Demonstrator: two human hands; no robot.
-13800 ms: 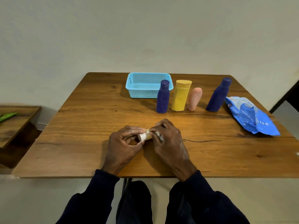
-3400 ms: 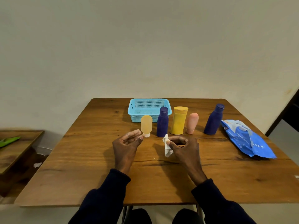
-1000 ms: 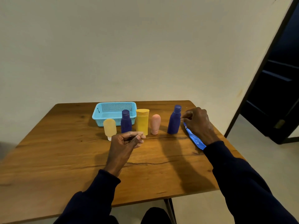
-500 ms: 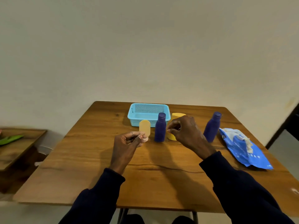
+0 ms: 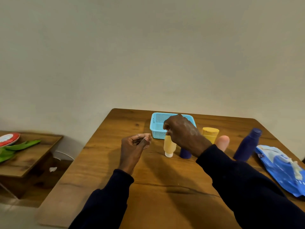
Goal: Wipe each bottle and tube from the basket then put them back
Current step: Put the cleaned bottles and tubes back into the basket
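Wooden table under a plain pale wall, with the basket at its far side, and I place everything by that basket. My right hand reaches across in front of it, thumb and forefinger pinching the top end of the orange tube, which stands upright on its white cap just in front of the basket's near wall. My left hand hangs over the table to the left of the basket, fingers loosely curled with the thumb tip against the forefinger, and I see nothing in it. The orange tube is a cloudy amber colour, flattened toward the top and rounder toward the small white cap, with no label that I can make out. I judge it light and soft-walled, so a hard squeeze would dent it or push at the cap. Balanced on so small a cap it should tip at a nudge, and the smooth plastic may slip. The flat sealed end under my fingers is likely the stiffest part and takes a pinch well; for a surer carry I would wrap the body low down, near the cap. Right of it, also in front of the basket, stands a dark blue bottle, mostly hidden by my wrist. Further right of the basket come a yellow bottle, a pink tube and a second blue bottle. The basket is pale blue mesh, and the part my hand leaves uncovered shows nothing inside.
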